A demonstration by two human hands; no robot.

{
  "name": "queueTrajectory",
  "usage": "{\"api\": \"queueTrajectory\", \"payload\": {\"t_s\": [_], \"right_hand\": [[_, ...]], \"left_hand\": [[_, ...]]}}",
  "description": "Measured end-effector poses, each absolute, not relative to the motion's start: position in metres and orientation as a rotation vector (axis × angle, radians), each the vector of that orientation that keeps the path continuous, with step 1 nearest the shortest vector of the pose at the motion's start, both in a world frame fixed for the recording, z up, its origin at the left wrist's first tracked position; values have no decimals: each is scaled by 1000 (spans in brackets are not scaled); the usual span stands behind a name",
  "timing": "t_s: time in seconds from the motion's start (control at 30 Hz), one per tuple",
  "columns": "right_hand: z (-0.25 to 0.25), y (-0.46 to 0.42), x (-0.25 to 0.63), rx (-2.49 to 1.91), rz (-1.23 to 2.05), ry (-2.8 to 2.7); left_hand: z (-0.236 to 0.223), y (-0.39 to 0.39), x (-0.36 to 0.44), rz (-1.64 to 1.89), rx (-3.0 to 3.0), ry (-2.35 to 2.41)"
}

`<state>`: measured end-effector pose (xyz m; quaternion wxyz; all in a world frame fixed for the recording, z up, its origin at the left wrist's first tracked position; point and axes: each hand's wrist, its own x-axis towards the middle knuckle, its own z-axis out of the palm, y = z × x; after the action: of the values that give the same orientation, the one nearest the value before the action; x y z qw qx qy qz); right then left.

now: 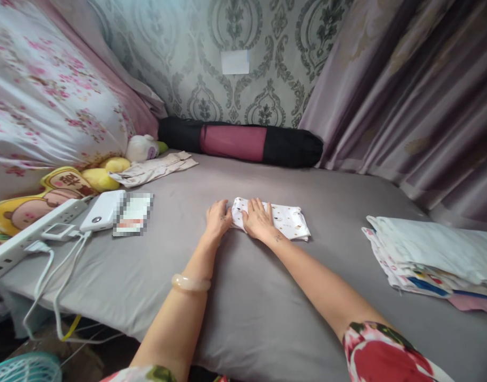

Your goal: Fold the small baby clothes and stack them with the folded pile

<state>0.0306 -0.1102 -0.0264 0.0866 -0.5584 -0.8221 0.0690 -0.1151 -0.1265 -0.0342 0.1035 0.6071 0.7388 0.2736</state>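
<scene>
Far L, white plastic multi-socket power strip [12, 250], then flat white rounded-corner device [104, 206], both on smooth grey cloth-covered surface [235, 302]. Approx. mid: person's L hand [218, 218] at L edge of folded white patterned cloth [291, 223]; fingers bent, can't tell from here if gripping. R hand [259, 218] palm-down on cloth's L half, fingers extended, not gripping. Far R: folded fabric stack [438, 249], pale pc. on top.

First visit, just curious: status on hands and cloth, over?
Right hand spread on folded patterned cloth. Left hand by its left edge. Nothing seen blocking; cloth stack off right.
</scene>
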Motion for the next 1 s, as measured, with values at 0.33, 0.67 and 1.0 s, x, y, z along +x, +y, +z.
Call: {"api": "queueTrajectory", "payload": {"t_s": [0.33,0.67,1.0], "right_hand": [[-24,-108,9,-1620,210,-2449],[-21,-105,3,-1646,258,-2464],[-24,-111,-16,-1551,245,-2559]], "left_hand": [[-38,-125,-117,835,1782,2181],[-41,-123,-119,940,1752,2145],[-38,-123,-123,1113,1595,2114]]}}
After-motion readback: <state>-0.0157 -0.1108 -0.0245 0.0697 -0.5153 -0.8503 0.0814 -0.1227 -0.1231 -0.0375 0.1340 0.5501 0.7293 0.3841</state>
